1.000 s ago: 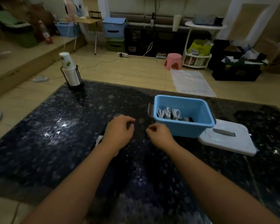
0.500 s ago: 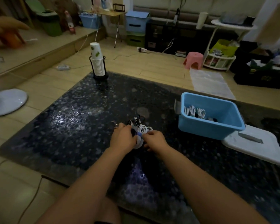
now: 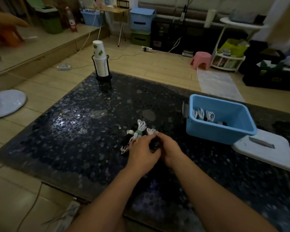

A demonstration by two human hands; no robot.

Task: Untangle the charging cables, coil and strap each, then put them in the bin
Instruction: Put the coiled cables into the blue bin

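Observation:
A bundle of white and black charging cables (image 3: 135,133) lies on the dark speckled table (image 3: 74,131), some coils wrapped with pale straps. My left hand (image 3: 143,151) and my right hand (image 3: 168,148) meet at the near right side of the bundle, fingers curled around a black cable piece (image 3: 153,144) between them. The blue bin (image 3: 224,131) stands to the right of my hands, and several strapped white coils (image 3: 201,114) lie inside it.
The bin's white lid (image 3: 264,149) lies flat on the table just right of the bin. A stack of paper cups in a black holder (image 3: 100,64) stands at the table's far edge. Another person's hand (image 3: 7,22) shows at the upper left.
My hands came together from apart and took hold of the cable bundle. The camera view shifted, so the bin now sits further right.

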